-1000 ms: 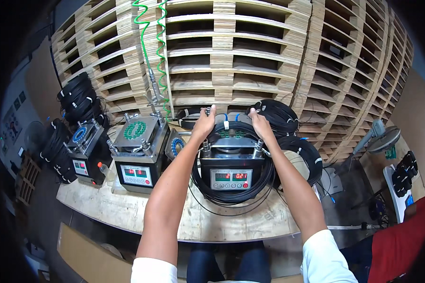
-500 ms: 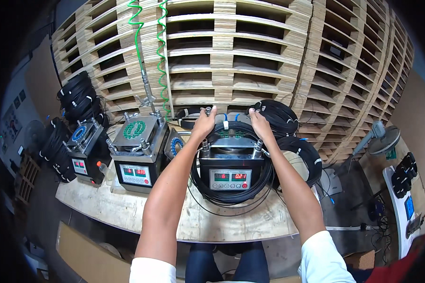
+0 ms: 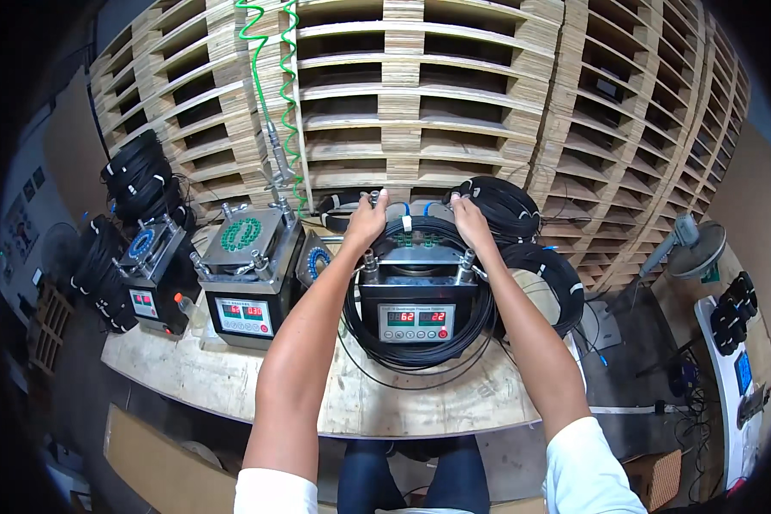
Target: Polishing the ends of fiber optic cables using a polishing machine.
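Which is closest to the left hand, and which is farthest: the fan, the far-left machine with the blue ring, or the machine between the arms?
From the left hand, in the head view:
1. Machine between the arms: right in front.
2. Far-left machine: off to the left.
3. Fan: far over on the right.
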A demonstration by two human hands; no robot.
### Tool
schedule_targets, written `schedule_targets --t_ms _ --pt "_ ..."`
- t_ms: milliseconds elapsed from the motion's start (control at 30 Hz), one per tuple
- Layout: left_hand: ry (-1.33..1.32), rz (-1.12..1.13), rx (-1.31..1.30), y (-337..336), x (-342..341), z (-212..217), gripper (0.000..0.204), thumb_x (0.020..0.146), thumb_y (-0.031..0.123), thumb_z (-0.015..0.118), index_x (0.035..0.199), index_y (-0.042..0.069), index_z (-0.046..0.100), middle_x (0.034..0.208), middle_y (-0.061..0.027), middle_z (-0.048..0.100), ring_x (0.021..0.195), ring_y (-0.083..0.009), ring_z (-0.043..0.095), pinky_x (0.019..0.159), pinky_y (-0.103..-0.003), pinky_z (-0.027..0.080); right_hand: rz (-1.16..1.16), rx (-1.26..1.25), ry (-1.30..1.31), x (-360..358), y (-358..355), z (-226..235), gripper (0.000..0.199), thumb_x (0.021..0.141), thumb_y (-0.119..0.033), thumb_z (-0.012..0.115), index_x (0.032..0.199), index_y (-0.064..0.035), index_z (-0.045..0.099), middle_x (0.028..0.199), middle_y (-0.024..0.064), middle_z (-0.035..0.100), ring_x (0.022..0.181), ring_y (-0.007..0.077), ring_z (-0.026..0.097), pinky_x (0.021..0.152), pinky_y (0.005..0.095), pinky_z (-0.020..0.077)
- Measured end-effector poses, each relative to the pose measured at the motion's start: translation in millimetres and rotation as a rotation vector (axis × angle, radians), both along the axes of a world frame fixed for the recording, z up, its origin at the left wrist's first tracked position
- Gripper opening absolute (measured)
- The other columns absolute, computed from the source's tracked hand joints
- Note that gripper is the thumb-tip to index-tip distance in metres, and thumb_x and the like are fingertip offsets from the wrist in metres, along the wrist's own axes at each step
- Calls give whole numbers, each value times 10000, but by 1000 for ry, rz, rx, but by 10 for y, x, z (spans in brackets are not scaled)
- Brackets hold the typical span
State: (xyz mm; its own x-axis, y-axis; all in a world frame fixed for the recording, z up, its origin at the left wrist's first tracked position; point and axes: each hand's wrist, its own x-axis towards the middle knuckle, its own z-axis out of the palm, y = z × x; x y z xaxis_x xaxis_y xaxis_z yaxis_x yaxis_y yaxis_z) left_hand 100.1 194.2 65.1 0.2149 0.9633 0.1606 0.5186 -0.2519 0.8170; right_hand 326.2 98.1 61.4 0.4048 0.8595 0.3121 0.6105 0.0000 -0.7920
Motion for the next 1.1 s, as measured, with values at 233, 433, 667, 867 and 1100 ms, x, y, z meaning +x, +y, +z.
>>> schedule_targets --t_ms 233,433,667,867,1100 --pt "-14 9 -16 -114 29 65 942 919 717 354 1501 -21 293 1418 -331 451 1354 -447 415 1127 -450 322 -63 -31 -12 -35 -77 49 584 1001 -515 381 1232 -28 606 1191 294 620 1185 466 542 988 469 438" --pt "-13 13 -78 -154 54 108 977 899 751 334 1532 12 245 1449 -312 429 1369 -437 402 1142 -458 300 -55 -27 -36 -12 -79 63 581 1001 -508 386 1194 -13 621 1143 305 634 1151 480 558 976 483 444" --pt "46 48 -54 -108 16 75 911 910 728 347 1500 34 333 1404 -311 480 1342 -441 433 1123 -469 327 -62 14 -2 -44 -63 39 565 998 -502 399 1181 -20 631 1140 296 643 1147 467 573 976 472 449" --pt "15 12 12 -67 35 43 847 928 683 378 1448 15 410 1354 -313 524 1318 -445 456 1103 -478 350 -58 1 -1 1 -54 23 569 988 -511 418 1206 -31 631 1150 287 648 1154 451 580 979 469 448" --pt "4 38 -24 -94 35 61 873 914 707 382 1446 16 411 1375 -311 507 1321 -437 459 1106 -474 344 -79 -48 -8 -35 -75 73 572 986 -514 417 1172 -28 654 1145 288 647 1153 460 573 971 469 453"
